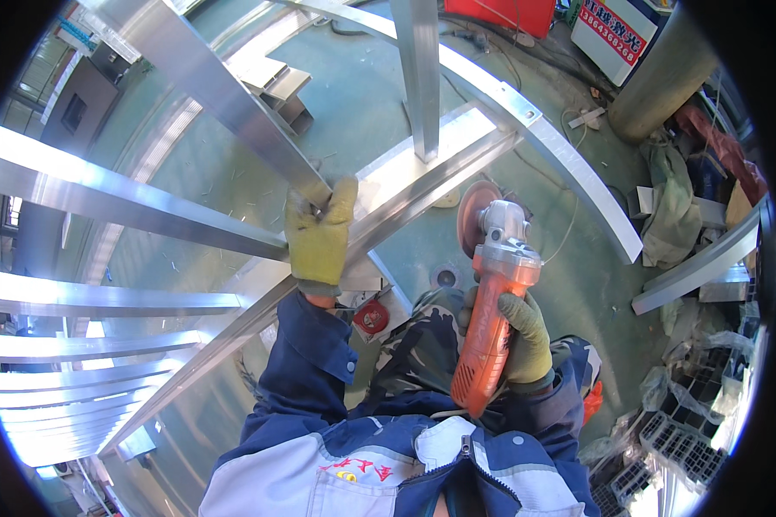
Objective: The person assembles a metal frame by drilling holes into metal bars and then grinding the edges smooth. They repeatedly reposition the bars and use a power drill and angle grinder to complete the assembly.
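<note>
My left hand (321,239), in a yellow work glove, is closed round the lower end of a square metal tube (233,112). That tube meets a long metal rail (414,191) running diagonally under the glove. In my right hand (528,340), also gloved, is an orange angle grinder (489,323). The grinder's body stands nearly upright in the picture, its head pointing away from me. Its round reddish-brown disc (477,217) is apart from the rail, to the right of it. Whether the disc is spinning cannot be made out.
More metal tubes (129,198) fan out from the rail at left. A curved metal bar (569,155) arches at right. A red round object (371,317) lies below the rail. Plastic-wrapped black grid pieces (685,448) pile at lower right; a thick post (664,82) stands far right.
</note>
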### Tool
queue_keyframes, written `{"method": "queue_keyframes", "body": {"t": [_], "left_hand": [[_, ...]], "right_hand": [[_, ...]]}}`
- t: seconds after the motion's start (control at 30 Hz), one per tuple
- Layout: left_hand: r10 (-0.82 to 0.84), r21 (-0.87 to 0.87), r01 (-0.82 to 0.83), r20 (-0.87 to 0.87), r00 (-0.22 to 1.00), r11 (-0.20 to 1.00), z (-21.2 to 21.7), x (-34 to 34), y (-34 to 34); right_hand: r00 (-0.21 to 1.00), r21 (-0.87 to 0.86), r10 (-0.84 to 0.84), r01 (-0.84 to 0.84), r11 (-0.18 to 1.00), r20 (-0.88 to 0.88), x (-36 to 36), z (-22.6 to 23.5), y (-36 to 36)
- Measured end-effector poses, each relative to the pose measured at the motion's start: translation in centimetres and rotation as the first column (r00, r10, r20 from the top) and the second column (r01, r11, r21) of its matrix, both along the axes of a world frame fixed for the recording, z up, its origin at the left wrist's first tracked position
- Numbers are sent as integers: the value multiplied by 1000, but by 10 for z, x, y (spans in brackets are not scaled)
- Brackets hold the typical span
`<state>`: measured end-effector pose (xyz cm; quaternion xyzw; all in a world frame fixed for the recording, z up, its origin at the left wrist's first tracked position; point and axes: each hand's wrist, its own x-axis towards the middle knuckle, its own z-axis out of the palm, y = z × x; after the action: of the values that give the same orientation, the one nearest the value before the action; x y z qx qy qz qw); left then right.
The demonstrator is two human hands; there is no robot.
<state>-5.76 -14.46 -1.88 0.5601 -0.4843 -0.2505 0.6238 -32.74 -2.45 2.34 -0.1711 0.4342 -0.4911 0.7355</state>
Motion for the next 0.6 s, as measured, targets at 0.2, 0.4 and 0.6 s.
{"method": "queue_keyframes", "body": {"t": [0.2,0.4,0.6], "left_hand": [[126,16,-134,236,963,991,20,-21,50],[-529,357,538,-130,838,764,41,-45,148],[-543,547,779,-571,616,308,75,-59,171]], "right_hand": [[997,-37,-65,63,997,-51,7,14,1],[984,-75,-167,163,984,-60,23,24,-10],[981,-36,-181,179,983,-70,51,37,-15]]}}
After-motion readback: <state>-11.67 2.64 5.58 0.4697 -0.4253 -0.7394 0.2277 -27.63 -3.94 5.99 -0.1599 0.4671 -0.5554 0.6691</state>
